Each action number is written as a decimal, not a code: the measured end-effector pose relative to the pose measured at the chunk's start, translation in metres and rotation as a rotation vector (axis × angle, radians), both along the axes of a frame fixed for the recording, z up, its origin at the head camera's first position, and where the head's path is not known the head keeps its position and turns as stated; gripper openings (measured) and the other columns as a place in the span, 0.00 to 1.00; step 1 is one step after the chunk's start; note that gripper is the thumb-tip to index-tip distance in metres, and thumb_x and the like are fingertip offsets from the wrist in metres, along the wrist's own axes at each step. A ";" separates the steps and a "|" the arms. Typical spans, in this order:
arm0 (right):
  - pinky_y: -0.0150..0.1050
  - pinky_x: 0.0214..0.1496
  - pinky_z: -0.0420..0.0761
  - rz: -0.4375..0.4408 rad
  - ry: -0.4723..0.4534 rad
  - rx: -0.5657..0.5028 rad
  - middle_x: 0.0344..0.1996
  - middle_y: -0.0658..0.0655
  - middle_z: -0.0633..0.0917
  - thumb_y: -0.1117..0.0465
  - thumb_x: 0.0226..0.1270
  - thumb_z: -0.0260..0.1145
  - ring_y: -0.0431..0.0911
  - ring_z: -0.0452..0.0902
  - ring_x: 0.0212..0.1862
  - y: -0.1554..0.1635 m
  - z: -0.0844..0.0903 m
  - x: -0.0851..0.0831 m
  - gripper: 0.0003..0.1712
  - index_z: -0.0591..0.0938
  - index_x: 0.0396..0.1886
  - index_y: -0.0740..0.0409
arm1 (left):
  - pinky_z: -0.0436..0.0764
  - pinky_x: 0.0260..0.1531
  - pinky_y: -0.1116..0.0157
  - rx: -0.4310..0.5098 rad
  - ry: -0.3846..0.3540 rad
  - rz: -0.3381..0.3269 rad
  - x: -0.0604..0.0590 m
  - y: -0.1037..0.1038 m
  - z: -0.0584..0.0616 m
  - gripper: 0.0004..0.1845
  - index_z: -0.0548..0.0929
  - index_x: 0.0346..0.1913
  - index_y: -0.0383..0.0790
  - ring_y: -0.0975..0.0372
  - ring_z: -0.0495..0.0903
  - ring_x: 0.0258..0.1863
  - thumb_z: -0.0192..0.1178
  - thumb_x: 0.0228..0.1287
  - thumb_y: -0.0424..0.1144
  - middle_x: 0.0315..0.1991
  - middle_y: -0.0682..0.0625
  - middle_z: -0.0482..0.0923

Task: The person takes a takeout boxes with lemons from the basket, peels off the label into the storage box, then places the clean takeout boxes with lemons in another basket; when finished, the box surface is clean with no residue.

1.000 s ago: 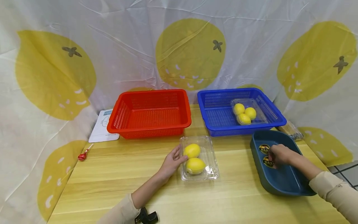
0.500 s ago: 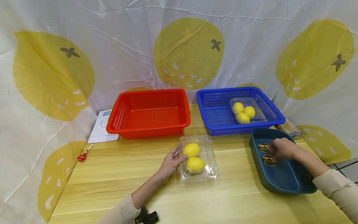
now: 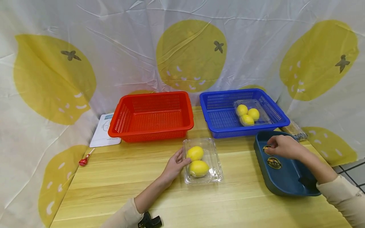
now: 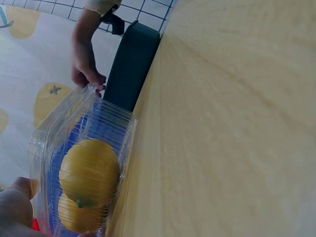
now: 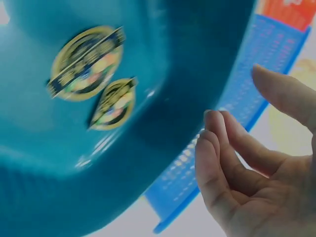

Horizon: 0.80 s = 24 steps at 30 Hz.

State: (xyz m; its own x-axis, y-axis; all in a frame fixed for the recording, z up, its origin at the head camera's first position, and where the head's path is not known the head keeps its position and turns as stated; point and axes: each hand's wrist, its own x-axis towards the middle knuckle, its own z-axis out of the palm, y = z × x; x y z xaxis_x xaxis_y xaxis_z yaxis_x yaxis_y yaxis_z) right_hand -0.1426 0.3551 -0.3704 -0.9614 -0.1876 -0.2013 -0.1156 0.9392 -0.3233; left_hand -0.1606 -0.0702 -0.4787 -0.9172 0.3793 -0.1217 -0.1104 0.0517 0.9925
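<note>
The left hand (image 3: pixel 173 167) lies with straight fingers against the left wall of the clear clamshell box (image 3: pixel 203 161), steadying it without closing round it. The right hand (image 3: pixel 280 147) hovers at the far end of the dark blue tray (image 3: pixel 285 185), fingers curled toward the thumb above a round sticker (image 3: pixel 274 162); the wrist view shows nothing between fingertips and thumb, though the head view leaves it unclear whether a second sticker at the fingertips is being touched.

The box sits on the wooden table (image 3: pixel 114 177), just near of the gap between the red basket (image 3: pixel 152 115) and the blue basket (image 3: pixel 242 112), and holds two lemons (image 3: pixel 196 161). A similar box with three lemons (image 3: pixel 247 114) rests in the blue basket.

The thin plastic probably flexes and slides easily, and the fruit makes it heavier than it looks, so it likely handles best gripped at both side walls or supported from below. The stickers look flat, light and thin, best lifted at an edge with a fingertip pinch.
</note>
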 end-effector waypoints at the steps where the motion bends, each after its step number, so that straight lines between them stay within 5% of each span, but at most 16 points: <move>1: 0.37 0.31 0.77 -0.016 0.001 -0.015 0.30 0.52 0.85 0.48 0.62 0.69 0.40 0.77 0.30 -0.004 0.002 0.001 0.28 0.82 0.46 0.70 | 0.61 0.71 0.50 0.003 -0.005 0.000 0.000 0.000 0.000 0.41 0.50 0.76 0.30 0.42 0.58 0.73 0.59 0.69 0.40 0.75 0.33 0.53; 14: 0.39 0.36 0.79 -0.159 0.080 -0.191 0.41 0.61 0.84 0.41 0.69 0.60 0.47 0.80 0.39 -0.072 0.019 0.019 0.38 0.73 0.60 0.71 | 0.64 0.70 0.53 0.064 -0.074 -0.023 -0.002 0.003 -0.003 0.42 0.50 0.75 0.29 0.46 0.59 0.73 0.60 0.68 0.42 0.73 0.33 0.57; 24: 0.36 0.41 0.78 -0.176 0.014 -0.370 0.45 0.58 0.84 0.41 0.67 0.63 0.45 0.78 0.43 -0.122 -0.006 0.020 0.37 0.73 0.62 0.67 | 0.65 0.69 0.51 0.066 -0.080 -0.017 -0.001 0.001 -0.004 0.41 0.50 0.75 0.28 0.45 0.60 0.73 0.59 0.68 0.42 0.72 0.31 0.59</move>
State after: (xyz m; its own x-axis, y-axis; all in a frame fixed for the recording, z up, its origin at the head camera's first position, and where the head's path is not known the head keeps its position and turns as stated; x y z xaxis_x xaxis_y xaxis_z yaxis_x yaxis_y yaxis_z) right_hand -0.1221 0.2336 -0.3765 -0.9875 -0.0771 -0.1378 0.0298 0.7659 -0.6422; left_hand -0.1620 -0.0692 -0.4831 -0.8991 0.4040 -0.1686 -0.1893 -0.0115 0.9818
